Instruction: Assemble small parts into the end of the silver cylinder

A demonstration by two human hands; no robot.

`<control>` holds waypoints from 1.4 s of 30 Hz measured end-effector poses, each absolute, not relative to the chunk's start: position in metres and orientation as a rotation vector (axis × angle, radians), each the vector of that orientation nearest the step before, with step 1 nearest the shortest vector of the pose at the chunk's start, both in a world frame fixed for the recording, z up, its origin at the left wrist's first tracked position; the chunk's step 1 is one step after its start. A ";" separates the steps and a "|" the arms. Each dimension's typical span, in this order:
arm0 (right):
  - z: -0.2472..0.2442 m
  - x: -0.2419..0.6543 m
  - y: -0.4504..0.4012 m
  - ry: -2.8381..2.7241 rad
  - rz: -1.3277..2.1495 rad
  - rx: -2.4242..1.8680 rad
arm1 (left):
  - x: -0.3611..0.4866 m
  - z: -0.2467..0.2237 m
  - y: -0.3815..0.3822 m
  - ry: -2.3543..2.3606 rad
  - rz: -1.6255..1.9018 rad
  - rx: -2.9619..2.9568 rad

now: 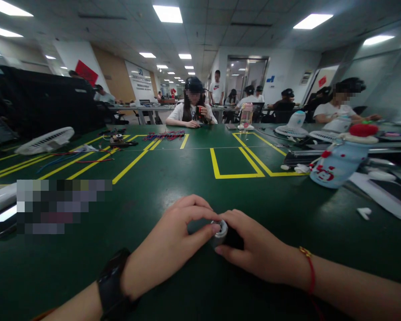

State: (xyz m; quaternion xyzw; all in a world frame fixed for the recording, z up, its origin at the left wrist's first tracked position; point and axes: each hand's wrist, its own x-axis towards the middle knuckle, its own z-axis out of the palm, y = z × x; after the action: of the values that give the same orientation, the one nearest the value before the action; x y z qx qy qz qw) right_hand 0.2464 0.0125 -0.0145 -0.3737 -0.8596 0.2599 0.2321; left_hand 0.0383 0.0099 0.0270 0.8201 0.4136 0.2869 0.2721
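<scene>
Head view: a small silvery cylinder (219,240) is at the near middle of the green table (147,276), between the two hands, its hollow end facing up and toward the camera; dark detail shows inside the rim, too small to identify; whether its base touches the tabletop cannot be told. Right hand (262,252), with a red bracelet (312,274) at the wrist, closes on the cylinder from its side, fingers beyond it and thumb on the near side; a dark area lies within that grasp, and whether it is a part or shadow cannot be determined. Left hand (173,234), with a black watch (112,278) at the wrist, has its thumb tip at the hollow end and its index finger bent close to the rim; whether these two digits pinch a separate small piece or only touch the rim cannot be told. Step in hand, in this inspector's judgement: fine fingertip work at the open end, the right hand serving as support; the next move calls for a steady right-hand hold, the opening kept facing up, and light, controlled pressure from the left thumb; slippage or tilting is the principal risk, the surface appearing smooth and rounded.
</scene>
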 end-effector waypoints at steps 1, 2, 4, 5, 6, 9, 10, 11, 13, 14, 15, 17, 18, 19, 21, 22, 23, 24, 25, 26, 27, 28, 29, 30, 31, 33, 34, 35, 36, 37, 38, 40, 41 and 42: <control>-0.015 0.246 0.012 -2.362 0.713 -1.024 | 0.039 0.026 0.011 1.110 0.781 2.197; -0.014 0.246 0.012 -2.364 0.713 -1.022 | 0.040 0.025 0.012 1.108 0.790 2.183; -0.014 0.246 0.012 -2.364 0.719 -1.024 | 0.041 0.025 0.014 1.107 0.816 2.151; -0.013 0.246 0.012 -2.362 0.723 -1.026 | 0.040 0.025 0.014 1.104 0.833 2.136; -0.012 0.246 0.012 -2.361 0.728 -1.029 | 0.039 0.025 0.015 1.101 0.850 2.123; -0.010 0.246 0.012 -2.356 0.742 -1.041 | 0.028 0.026 0.016 1.106 0.857 2.102; -0.010 0.246 0.012 -2.355 0.745 -1.045 | 0.023 0.025 0.016 1.110 0.834 2.106; -0.009 0.246 0.012 -2.353 0.747 -1.049 | 0.017 0.022 0.016 1.116 0.801 2.116; -0.009 0.245 0.012 -2.346 0.750 -1.056 | 0.007 0.014 0.017 1.135 0.723 2.150; -0.009 0.245 0.011 -2.343 0.751 -1.058 | 0.003 0.008 0.018 1.146 0.687 2.172; -0.009 0.245 0.011 -2.340 0.753 -1.061 | 0.000 0.002 0.018 1.157 0.654 2.194; -0.008 0.245 0.010 -2.336 0.763 -1.069 | -0.004 -0.009 0.019 1.173 0.604 2.242; -0.008 0.245 0.010 -2.334 0.769 -1.075 | -0.004 -0.013 0.020 1.175 0.584 2.266; -0.008 0.245 0.010 -2.331 0.775 -1.083 | -0.004 -0.016 0.020 1.176 0.571 2.290; -0.008 0.244 0.011 -2.327 0.783 -1.099 | -0.004 -0.018 0.021 1.179 0.555 2.325; -0.008 0.244 0.011 -2.326 0.785 -1.102 | -0.004 -0.018 0.021 1.179 0.552 2.333; -0.008 0.244 0.011 -2.327 0.785 -1.105 | -0.004 -0.018 0.021 1.179 0.550 2.338; -0.008 0.244 0.011 -2.329 0.784 -1.106 | -0.004 -0.018 0.021 1.178 0.546 2.341; -0.008 0.244 0.011 -2.330 0.780 -1.108 | -0.004 -0.018 0.021 1.178 0.542 2.344; -0.008 0.244 0.011 -2.330 0.777 -1.108 | -0.004 -0.018 0.021 1.177 0.540 2.347; -0.008 0.244 0.011 -2.330 0.776 -1.110 | -0.005 -0.018 0.021 1.175 0.539 2.350; -0.009 0.244 0.010 -2.327 0.775 -1.111 | -0.005 -0.019 0.022 1.175 0.540 2.352; -0.009 0.244 0.010 -2.323 0.774 -1.110 | -0.006 -0.019 0.022 1.173 0.539 2.353; -0.009 0.245 0.010 -2.321 0.777 -1.108 | -0.006 -0.020 0.022 1.173 0.539 2.353; -0.008 0.245 0.010 -2.321 0.780 -1.106 | -0.006 -0.020 0.021 1.174 0.539 2.352; -0.008 0.244 0.010 -2.324 0.781 -1.103 | -0.006 -0.021 0.021 1.180 0.531 2.353; -0.008 0.244 0.010 -2.327 0.779 -1.103 | -0.006 -0.021 0.021 1.184 0.531 2.356; -0.007 0.244 0.010 -2.328 0.775 -1.105 | -0.006 -0.021 0.020 1.185 0.531 2.359; -0.007 0.244 0.010 -2.330 0.769 -1.104 | -0.006 -0.020 0.020 1.187 0.535 2.364; -0.007 0.244 0.011 -2.331 0.764 -1.103 | -0.006 -0.020 0.019 1.187 0.537 2.368; -0.007 0.244 0.011 -2.332 0.760 -1.101 | -0.006 -0.020 0.019 1.187 0.540 2.368; -0.008 0.244 0.011 -2.339 0.761 -1.097 | -0.006 -0.020 0.019 1.185 0.550 2.355; -0.008 0.244 0.011 -2.340 0.762 -1.096 | -0.006 -0.019 0.020 1.181 0.558 2.341; -0.008 0.244 0.011 -2.340 0.763 -1.096 | -0.007 -0.019 0.020 1.175 0.569 2.323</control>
State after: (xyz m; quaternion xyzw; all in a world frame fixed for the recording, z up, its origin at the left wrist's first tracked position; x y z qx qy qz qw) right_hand 0.2444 0.0114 -0.0077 -0.3966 -0.8469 0.2762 0.2217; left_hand -0.0067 0.0197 -0.0190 0.8471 0.4284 0.2076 0.2362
